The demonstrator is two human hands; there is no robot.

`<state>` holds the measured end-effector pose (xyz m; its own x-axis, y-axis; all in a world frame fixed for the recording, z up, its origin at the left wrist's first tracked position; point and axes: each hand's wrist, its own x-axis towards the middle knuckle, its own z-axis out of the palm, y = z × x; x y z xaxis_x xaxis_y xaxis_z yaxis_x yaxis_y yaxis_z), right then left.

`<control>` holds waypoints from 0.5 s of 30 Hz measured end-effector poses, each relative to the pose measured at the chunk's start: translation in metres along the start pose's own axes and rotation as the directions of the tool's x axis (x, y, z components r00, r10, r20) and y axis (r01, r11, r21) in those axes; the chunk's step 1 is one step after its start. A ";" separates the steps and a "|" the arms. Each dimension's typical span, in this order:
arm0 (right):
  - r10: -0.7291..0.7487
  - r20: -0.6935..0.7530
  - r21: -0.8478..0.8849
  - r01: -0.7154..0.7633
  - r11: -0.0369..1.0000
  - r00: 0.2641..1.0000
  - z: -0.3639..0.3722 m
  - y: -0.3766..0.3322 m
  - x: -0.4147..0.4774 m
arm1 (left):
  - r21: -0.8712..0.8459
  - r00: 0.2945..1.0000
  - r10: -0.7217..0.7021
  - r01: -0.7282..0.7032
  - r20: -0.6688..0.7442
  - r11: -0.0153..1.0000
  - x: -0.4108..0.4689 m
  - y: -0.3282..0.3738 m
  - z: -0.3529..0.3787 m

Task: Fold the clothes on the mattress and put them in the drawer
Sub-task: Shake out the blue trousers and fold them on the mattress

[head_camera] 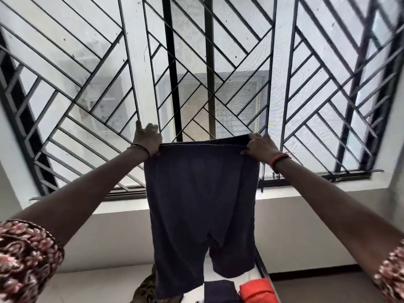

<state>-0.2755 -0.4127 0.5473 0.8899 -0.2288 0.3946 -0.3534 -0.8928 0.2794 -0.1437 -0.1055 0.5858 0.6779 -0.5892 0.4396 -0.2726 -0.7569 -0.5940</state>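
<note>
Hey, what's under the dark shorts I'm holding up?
A folded dark garment, an orange garment and patterned cloth on the mattress; the shorts hide the rest.

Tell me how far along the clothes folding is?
Partly done, it seems. A folded orange garment and a folded dark garment already lie below. In hand: the left hand and right hand hold dark shorts up by the waistband, not yet folded. Left: folding these, a crumpled patterned garment at the lower edge, and putting everything away; no drawer is in view.
</note>
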 end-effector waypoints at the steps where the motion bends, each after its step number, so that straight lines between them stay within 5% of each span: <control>1: 0.006 0.009 0.016 -0.006 1.000 1.000 0.000 -0.001 0.000 | -0.005 1.000 -0.011 0.011 -0.014 1.000 -0.001 0.000 0.000; 4: 0.032 -0.001 0.045 -0.032 0.998 0.999 0.002 -0.006 -0.002 | -0.125 0.999 -0.023 0.028 0.038 0.992 -0.004 0.000 -0.002; 7: -0.045 -0.074 -0.105 0.037 0.994 0.996 0.005 -0.010 -0.006 | -0.308 0.979 0.010 0.055 0.205 0.950 -0.011 -0.002 -0.002; 11: -0.092 -0.025 -0.203 0.085 0.975 0.995 0.020 -0.013 -0.013 | -0.338 0.948 0.107 0.001 0.300 0.941 -0.023 -0.002 0.007; 15: 0.082 0.158 0.026 -0.087 0.996 0.984 0.027 -0.021 -0.027 | -0.432 0.938 0.177 -0.034 0.297 0.901 -0.028 0.010 0.011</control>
<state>-0.2843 -0.3986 0.5076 0.8925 -0.3595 0.2725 -0.4218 -0.8792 0.2215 -0.1580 -0.0934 0.5601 0.7907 -0.6028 0.1068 -0.5631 -0.7846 -0.2595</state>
